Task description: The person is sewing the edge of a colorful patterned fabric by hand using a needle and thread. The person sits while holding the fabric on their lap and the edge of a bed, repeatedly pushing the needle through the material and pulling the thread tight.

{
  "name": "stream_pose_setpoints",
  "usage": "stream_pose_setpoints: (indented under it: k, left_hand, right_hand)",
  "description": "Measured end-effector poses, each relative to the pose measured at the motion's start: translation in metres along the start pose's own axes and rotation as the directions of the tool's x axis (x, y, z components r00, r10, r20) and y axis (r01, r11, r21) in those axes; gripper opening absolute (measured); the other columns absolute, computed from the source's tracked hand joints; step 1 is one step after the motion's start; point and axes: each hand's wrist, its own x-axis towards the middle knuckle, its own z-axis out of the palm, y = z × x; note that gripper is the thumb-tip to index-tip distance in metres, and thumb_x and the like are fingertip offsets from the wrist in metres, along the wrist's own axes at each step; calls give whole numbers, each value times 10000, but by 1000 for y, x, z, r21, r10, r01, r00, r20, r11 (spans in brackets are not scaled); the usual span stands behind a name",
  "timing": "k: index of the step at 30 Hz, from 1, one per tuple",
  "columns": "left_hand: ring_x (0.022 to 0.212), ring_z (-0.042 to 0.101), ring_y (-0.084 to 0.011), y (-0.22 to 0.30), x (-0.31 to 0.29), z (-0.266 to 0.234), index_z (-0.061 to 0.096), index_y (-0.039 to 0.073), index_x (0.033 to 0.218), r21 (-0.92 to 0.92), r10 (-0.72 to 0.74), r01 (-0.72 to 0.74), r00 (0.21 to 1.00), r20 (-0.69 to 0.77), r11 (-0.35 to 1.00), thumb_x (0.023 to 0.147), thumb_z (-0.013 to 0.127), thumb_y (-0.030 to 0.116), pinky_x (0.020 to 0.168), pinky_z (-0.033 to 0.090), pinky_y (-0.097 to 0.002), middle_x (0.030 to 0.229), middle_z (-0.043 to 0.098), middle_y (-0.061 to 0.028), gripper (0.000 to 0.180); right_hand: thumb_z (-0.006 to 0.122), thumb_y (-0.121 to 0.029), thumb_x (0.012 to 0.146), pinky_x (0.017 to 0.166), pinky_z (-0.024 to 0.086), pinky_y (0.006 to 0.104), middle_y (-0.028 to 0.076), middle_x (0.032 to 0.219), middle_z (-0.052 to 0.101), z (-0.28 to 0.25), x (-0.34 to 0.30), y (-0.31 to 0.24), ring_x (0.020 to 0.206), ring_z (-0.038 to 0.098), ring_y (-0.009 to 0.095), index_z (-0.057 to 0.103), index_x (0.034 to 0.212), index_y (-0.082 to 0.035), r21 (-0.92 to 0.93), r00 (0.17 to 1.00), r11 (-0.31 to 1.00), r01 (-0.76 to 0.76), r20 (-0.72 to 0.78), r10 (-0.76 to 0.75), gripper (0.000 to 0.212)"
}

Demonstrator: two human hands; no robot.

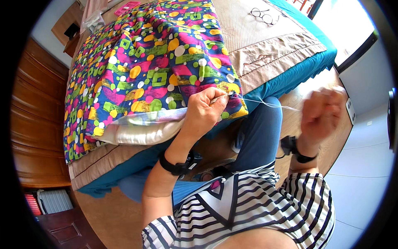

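Left hand (207,106), on my head feed, pinches the quilt (157,58) near its near right corner. Right of the quilt hangs the right hand (323,112), blurred; I cannot tell whether it grips the thread (265,103) stretching toward it from that corner. Padding (145,133) shows at the quilt's near edge. Beneath the quilt I see a bedspread (277,41), bearing glasses (267,19) to its right; left, a wardrobe (41,116).

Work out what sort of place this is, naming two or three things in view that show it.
Most likely a bedroom: a large bed wears a beige spread, a brightly patterned cover lies on top, and panelled wooden doors, probably a wardrobe's, stand at the left.
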Motion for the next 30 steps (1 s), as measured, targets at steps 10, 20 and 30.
stream_pose_setpoints:
  k: [10, 20, 30]
  left_hand:
    - [604, 385, 23, 1, -1, 2, 676, -12, 905, -17, 33, -33, 999, -7, 999, 945, 645, 91, 513, 294, -168, 685, 516, 97, 115]
    - [612, 408, 23, 7, -7, 5, 687, -15, 895, 10, 56, -56, 998, 9, 998, 939, 664, 100, 520, 317, -165, 692, 534, 90, 126]
    - [646, 499, -14, 12, -15, 8, 695, -35, 990, 175, 154, -159, 987, 43, 972, 917, 688, 109, 564, 429, -204, 694, 614, 10, 162]
  right_hand:
    - [563, -137, 1013, 474, 281, 224, 107, 769, 591, -136, 7, -128, 556, 339, 129, 618, 896, -29, -573, 723, 774, 269, -411, -555, 168]
    - [398, -244, 1069, 494, 316, 163, 62, 865, 607, -71, -5, -48, 552, 433, 21, 571, 1120, -61, -646, 945, 729, -224, -327, 0, 257]
    - [733, -111, 877, 537, 375, 212, -14, 637, 544, 44, -11, 53, 600, 456, 22, 699, 970, 12, -524, 715, 645, -557, 92, 693, 158]
